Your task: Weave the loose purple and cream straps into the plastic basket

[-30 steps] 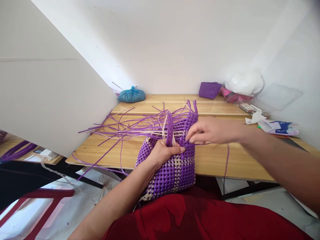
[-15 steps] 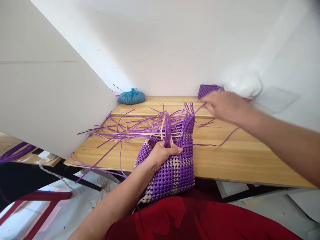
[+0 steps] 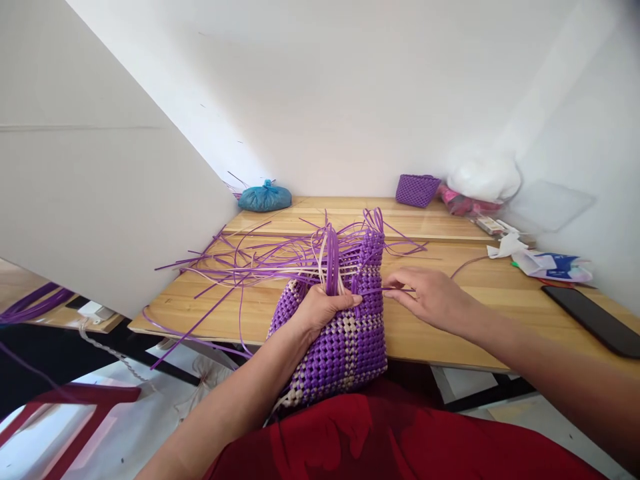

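A half-woven basket (image 3: 330,353) of purple and cream plastic strips leans on my lap against the table edge. My left hand (image 3: 323,310) grips its near wall, thumb outside and fingers hidden behind the weave. A bundle of bent purple and cream strips (image 3: 331,257) rises just beyond that thumb. To the right of the basket, my right hand (image 3: 420,293) pinches a purple strip (image 3: 373,291) that runs out sideways from the wall. Loose strip ends (image 3: 260,263) fan out leftward over the wooden table (image 3: 440,333).
At the back lie a tied blue bag (image 3: 265,197), a small purple woven basket (image 3: 417,191) and a white plastic bag (image 3: 485,179). A tissue pack (image 3: 555,265) and a black phone (image 3: 593,320) are on the right. A partition (image 3: 100,167) stands at left.
My right hand has come down from beyond the basket's top right corner to beside its right wall, and now pinches the sideways strip. My left hand keeps its hold.
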### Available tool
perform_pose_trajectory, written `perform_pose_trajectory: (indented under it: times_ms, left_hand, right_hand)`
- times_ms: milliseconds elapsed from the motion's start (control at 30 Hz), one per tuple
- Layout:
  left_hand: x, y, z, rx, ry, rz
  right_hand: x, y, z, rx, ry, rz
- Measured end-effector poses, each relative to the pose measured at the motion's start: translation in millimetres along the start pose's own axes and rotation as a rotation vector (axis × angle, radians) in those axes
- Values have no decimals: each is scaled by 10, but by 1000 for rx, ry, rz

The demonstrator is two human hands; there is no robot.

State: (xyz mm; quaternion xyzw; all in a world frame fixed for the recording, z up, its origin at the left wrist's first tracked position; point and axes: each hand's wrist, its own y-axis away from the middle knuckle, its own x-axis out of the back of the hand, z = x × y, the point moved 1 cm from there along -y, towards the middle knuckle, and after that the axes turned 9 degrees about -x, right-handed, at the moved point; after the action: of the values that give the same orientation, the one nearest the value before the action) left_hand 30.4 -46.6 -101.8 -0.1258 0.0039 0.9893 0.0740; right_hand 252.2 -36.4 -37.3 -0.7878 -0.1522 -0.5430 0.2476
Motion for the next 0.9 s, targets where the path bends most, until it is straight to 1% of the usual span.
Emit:
perform_pose_trajectory:
  times_ms: [67,100,167,233,300,367,400,467,533,600,667,800,900]
  left_hand:
    - [1,-2,7,-4,-5,-7]
    - [3,-3,9,-6,-10,-8]
    - [6,-3,10,-13,-22,-5]
    - [7,1,7,-25,-26,-12]
    - [6,8,5,-47,-19,-26]
    - [3,18,7,-74,-17,-34]
    - [2,24,10,-82,-23,-35]
    - [-1,38,20,-87,-44,-34]
    - [-3,53,33,-90,-64,-29]
    - [-4,67,47,-104,-75,-25]
    - [-6,80,57,-116,-77,-29]
    - [-23,89,62,-132,-65,-61]
    - [-52,74,55,-138,-9,-93]
  right_hand:
    - [-47,66,-9,-142,-116,-46]
    - [-39,98,-29,-189,-187,-98]
    - [27,154,-114,-230,-353,-206]
    - [116,182,-249,-206,-531,-255]
    - [162,166,-394,-149,-703,-297]
    - [137,106,-492,-114,-821,-351]
    - [106,64,-511,-120,-848,-358]
    - [38,-28,-492,-176,-845,-293]
    - [-8,-107,-442,-253,-788,-213]
    - [-21,-158,-413,-312,-722,-203]
    - [-3,-184,-429,-339,-642,-209]
    - [58,-220,-555,-314,-468,-144]
    - [51,-246,-669,-216,-254,-135]
